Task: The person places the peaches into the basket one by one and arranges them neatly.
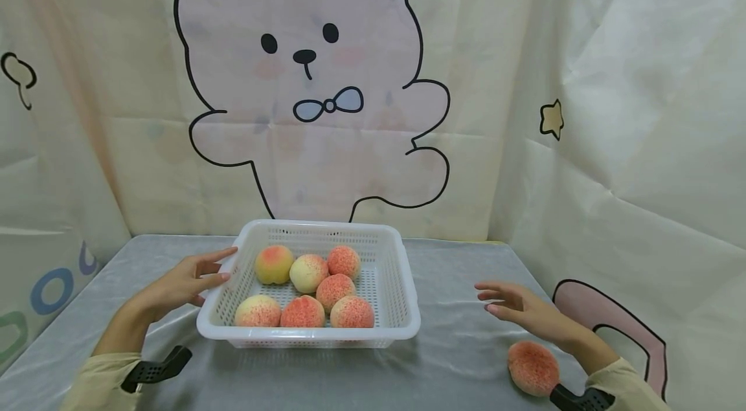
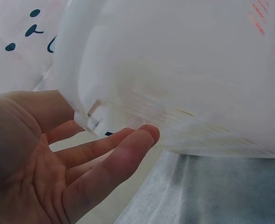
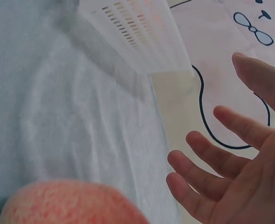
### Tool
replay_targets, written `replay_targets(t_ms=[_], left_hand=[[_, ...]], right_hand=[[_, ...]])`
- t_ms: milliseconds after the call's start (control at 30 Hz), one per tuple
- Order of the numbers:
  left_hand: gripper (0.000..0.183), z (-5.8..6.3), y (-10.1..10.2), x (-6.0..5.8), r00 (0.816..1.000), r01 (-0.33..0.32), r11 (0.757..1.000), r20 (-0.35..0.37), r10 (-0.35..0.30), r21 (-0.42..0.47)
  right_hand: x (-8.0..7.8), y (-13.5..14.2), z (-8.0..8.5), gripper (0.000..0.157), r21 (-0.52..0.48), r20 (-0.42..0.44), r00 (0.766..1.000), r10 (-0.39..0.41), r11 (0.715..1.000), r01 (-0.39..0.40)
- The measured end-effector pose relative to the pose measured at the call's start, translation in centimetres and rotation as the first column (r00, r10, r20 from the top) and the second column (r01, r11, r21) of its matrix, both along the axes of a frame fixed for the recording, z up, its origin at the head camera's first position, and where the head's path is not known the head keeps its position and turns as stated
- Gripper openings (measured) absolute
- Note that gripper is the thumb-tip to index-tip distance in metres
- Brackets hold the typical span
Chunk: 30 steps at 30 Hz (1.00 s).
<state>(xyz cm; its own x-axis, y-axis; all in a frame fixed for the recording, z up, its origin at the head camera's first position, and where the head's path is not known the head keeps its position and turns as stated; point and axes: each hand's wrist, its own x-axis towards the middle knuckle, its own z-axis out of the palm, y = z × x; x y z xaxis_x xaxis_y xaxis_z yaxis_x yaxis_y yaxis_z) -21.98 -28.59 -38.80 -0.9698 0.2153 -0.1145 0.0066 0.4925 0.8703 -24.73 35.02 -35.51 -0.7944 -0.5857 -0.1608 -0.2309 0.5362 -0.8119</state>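
A white plastic basket with perforated walls holds several peaches, some red-speckled and others paler yellow. My left hand is at the basket's left side, its fingers extended and touching near the rim; in the left wrist view the thumb and fingers lie against or close by the white wall. To the right of the basket, my right hand hovers with spread, slightly bent fingers and holds nothing. A single reddish peach lies on the table just below the right wrist, also partly visible in the right wrist view.
A grey cloth covers the table. Behind it hangs a pale curtain printed with a large cartoon bear, and more curtain closes off both sides. Black wrist straps sit on both forearms.
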Motion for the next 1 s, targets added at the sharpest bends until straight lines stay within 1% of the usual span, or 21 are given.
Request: replay_targets(t_ms=[100,233,333,467,633,700,767,833,933,1000], left_hand=[[0.078,0.0,-0.1,0.1,1.000,0.006,1.000,-0.006,-0.006,-0.003],[0.076,0.1,-0.2,0.1,1.000,0.017,1.000,-0.013,-0.017,-0.001],[0.075,0.0,-0.3,0.0,1.000,0.019,1.000,-0.015,-0.019,-0.001],[0.076,-0.1,-0.4,-0.1,1.000,0.014,1.000,-0.012,-0.014,-0.003],[0.076,-0.1,-0.4,-0.1,1.000,0.015,1.000,-0.014,-0.015,-0.006],[0.076,-0.2,-0.4,-0.1,1.000,0.018,1.000,-0.018,-0.018,-0.006],[0.076,-0.2,-0.3,-0.1,1.000,0.016,1.000,-0.018,-0.017,-0.003],[0.075,-0.2,-0.3,-0.1,1.000,0.021,1.000,-0.020,-0.021,-0.001],[0.075,-0.3,-0.3,-0.1,1.000,0.022,1.000,-0.017,-0.022,0.002],[0.075,-0.3,-0.3,-0.1,1.000,0.021,1.000,-0.014,-0.021,0.003]], right_hand=[[0.3,0.7,-0.2,0.052,0.034,0.013,0.999,-0.039,0.999,0.039],[0.6,1.4,-0.4,0.052,0.045,0.030,0.997,-0.064,0.997,0.063],[0.9,1.9,-0.6,0.053,0.025,0.034,0.998,-0.043,0.999,0.042],[1.1,2.7,-0.8,0.053,0.012,0.036,0.999,-0.034,0.999,0.034],[1.3,4.3,-1.2,0.053,-0.001,0.021,1.000,-0.011,1.000,0.011],[1.3,5.0,-1.3,0.053,-0.012,0.035,0.999,0.004,1.000,-0.003],[1.4,5.8,-1.5,0.053,-0.027,0.084,0.996,0.029,0.999,-0.027],[1.5,6.7,-1.8,0.054,-0.053,0.157,0.985,0.066,0.997,-0.058],[1.6,7.8,-2.2,0.056,-0.100,0.266,0.955,0.134,0.989,-0.111],[1.7,8.3,-2.6,0.058,-0.113,0.311,0.937,0.156,0.985,-0.127]])
